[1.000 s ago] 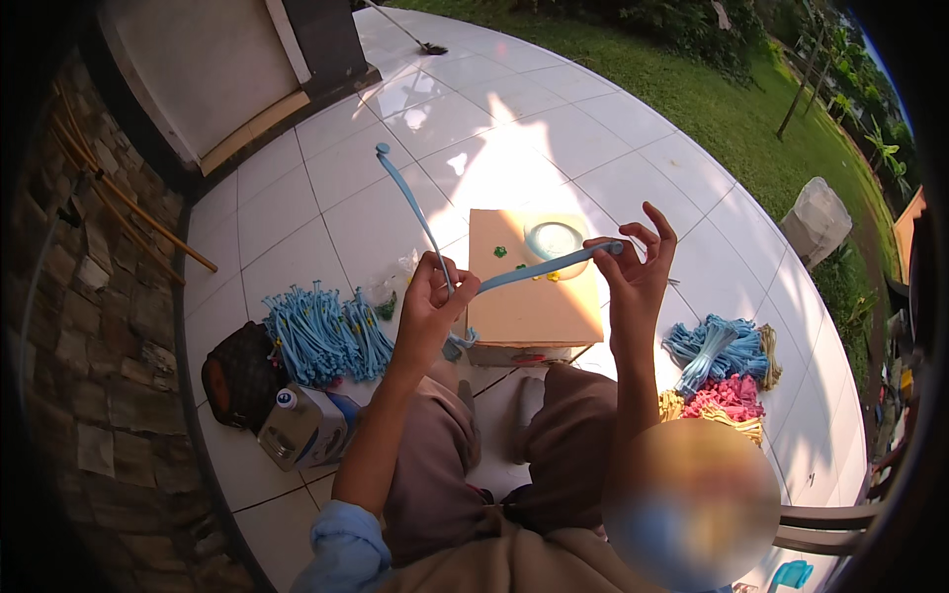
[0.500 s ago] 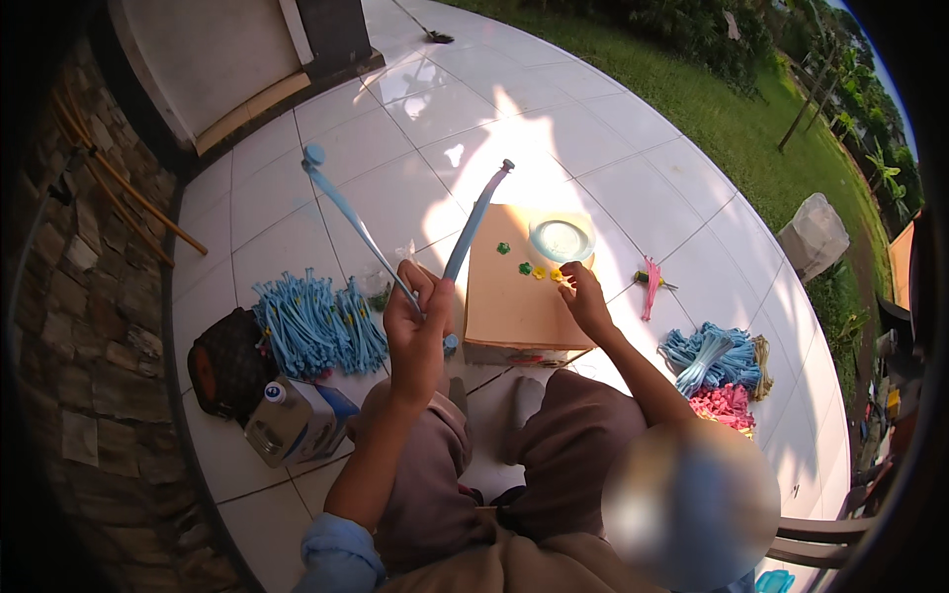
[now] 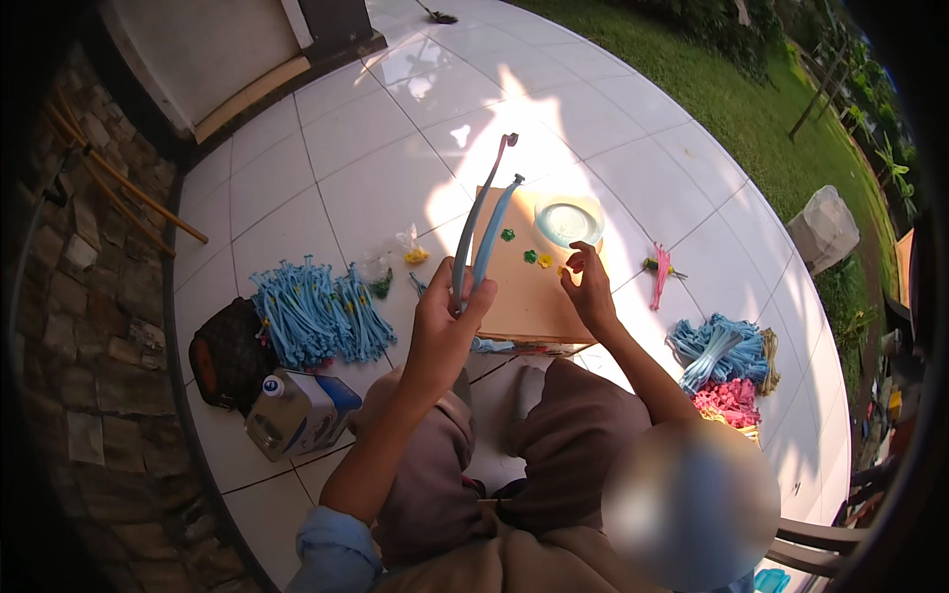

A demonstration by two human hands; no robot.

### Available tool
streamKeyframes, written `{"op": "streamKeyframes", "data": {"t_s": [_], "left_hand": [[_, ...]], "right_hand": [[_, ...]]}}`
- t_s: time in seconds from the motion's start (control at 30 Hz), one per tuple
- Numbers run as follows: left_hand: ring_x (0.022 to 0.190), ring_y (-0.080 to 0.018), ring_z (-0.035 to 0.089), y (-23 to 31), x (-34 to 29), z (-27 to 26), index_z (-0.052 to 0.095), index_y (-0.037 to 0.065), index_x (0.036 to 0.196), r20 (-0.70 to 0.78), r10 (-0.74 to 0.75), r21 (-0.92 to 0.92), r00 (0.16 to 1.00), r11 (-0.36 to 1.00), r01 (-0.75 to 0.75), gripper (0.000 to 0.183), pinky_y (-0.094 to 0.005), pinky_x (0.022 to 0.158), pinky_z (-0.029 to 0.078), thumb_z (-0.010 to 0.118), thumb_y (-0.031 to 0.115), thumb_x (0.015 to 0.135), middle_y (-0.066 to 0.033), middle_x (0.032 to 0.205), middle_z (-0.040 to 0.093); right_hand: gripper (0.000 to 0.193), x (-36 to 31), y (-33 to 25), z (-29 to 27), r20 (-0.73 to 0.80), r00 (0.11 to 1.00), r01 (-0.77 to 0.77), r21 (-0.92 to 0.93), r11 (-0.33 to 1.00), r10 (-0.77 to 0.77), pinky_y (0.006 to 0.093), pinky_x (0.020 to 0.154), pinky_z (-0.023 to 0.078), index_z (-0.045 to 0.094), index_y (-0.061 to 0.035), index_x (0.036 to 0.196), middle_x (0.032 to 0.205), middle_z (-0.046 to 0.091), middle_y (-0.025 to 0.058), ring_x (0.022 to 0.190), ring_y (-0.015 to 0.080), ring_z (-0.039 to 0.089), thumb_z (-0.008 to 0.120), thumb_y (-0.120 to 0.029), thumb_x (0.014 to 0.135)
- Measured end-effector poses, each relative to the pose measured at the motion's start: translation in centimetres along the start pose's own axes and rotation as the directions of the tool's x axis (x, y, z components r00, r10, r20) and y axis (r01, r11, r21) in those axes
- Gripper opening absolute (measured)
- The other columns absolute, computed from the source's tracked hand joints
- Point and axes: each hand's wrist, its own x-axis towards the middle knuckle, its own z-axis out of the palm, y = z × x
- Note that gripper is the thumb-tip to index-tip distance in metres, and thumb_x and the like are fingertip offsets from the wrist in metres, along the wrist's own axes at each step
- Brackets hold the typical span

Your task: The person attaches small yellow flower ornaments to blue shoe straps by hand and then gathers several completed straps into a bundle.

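Observation:
My left hand (image 3: 447, 321) is closed round two long light-blue strips (image 3: 494, 219), which stand up from its fist with small dark knobs at their tips. Over the cardboard box (image 3: 534, 308), my right hand (image 3: 591, 296) has its fingers curled, with thumb and forefinger at a small yellow flower-shaped piece (image 3: 560, 270). Beside that lies another yellow flower piece (image 3: 545, 261). Two green flower pieces sit on the box top, one green flower (image 3: 530, 257) nearer the yellow ones. A round pale dish (image 3: 568, 224) rests at the box's far right.
Bundles of blue strips (image 3: 316, 311) lie on the tiles at left, near a dark bag (image 3: 232, 358) and a jerrycan (image 3: 300, 415). At right are more blue bundles (image 3: 727, 348), pink bundles (image 3: 729, 400) and a screwdriver-like tool (image 3: 674, 272) under pink strips.
The two blue strips, spread wide before, now stand close together. My left hand has moved right and up toward the box. My right hand's fingers have curled further in by the yellow piece.

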Motion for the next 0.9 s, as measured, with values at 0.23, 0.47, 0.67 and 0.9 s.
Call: {"op": "streamKeyframes", "data": {"t_s": [0.23,0.47,0.67,0.9], "left_hand": [[0.057,-0.0038,0.039,-0.9,0.7,-0.1,0.038,0.008,0.078,-0.045,0.047,0.204,0.998,0.978,-0.037,0.023,-0.021,0.05,0.033,0.058,0.017,0.085,0.0003,0.073,0.052],[0.058,-0.0079,0.043,-1.4,0.7,0.3,0.041,0.006,0.077,-0.06,0.062,0.364,0.996,0.931,-0.036,0.024,-0.0245,0.054,0.037,0.058,0.021,0.085,-0.0024,0.07,0.054],[0.064,-0.008,0.049,-1.0,0.7,-0.4,0.042,0.005,0.077,-0.046,0.043,0.351,0.998,0.936,-0.025,0.023,-0.0239,0.06,0.04,0.057,0.021,0.085,-0.0026,0.069,0.054],[0.058,-0.0056,0.042,-2.0,1.2,-0.6,0.042,0.005,0.078,-0.013,0.128,0.288,0.992,0.95,-0.119,0.023,-0.0226,0.056,0.037,0.06,0.019,0.083,-0.0009,0.069,0.056]], "right_hand": [[0.038,2.0,-7.7,-3.8,-0.034,0.999,0.026,0.248,0.969,-0.018,0.0316,0.072,0.048,0.041,-0.0036,0.11,0.08,0.056,0.0073,0.076,0.0197,0.059,0.056,0.005,0.076],[0.044,-1.0,1.6,-0.8,0.273,0.952,-0.16,0.044,0.986,0.142,0.0353,0.078,0.044,0.04,-0.0061,0.112,0.092,0.055,0.0114,0.087,0.0262,0.051,0.058,0.001,0.073],[0.044,-1.0,1.6,0.2,0.298,0.954,-0.003,-0.029,1.0,0.011,0.0358,0.077,0.043,0.04,-0.0042,0.112,0.089,0.055,0.0127,0.085,0.0273,0.05,0.056,0.003,0.072],[0.05,0.4,-2.6,-2.0,0.233,0.937,-0.32,0.286,0.903,0.258,0.0285,0.068,0.047,0.036,-0.0077,0.117,0.079,0.054,0.0062,0.071,0.0168,0.057,0.062,-0.002,0.074]]}}
